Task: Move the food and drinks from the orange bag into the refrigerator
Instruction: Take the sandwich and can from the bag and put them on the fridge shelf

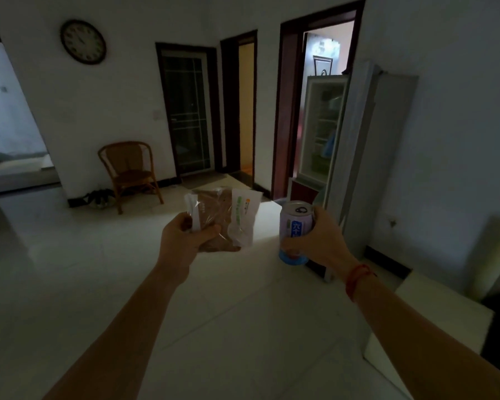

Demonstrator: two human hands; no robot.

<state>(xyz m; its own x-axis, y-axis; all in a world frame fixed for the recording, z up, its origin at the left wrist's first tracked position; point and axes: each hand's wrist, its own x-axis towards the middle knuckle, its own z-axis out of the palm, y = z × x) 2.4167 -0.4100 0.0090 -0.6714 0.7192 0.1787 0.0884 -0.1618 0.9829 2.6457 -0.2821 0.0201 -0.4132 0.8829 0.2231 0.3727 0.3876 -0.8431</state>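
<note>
Currently, both arms extend forward from the bottom of the frame. The left hand, just left of centre, grips two clear-wrapped food packets: the fingers and thumb curl round their lower left edge, and the packets fan upward and to the right. One packet holds a brown item; the other carries a white label with green print. The right hand, just right of centre, wraps round a drink can, which is held upright with its top and pull tab showing. A red cord circles the right wrist.

The refrigerator stands in the upper right of the frame, against the right wall, well beyond both hands. Its door is open, and lit shelves with items on them are visible.

A wicker chair stands at centre left. A round clock hangs at upper left. The floor is pale tile.
</note>
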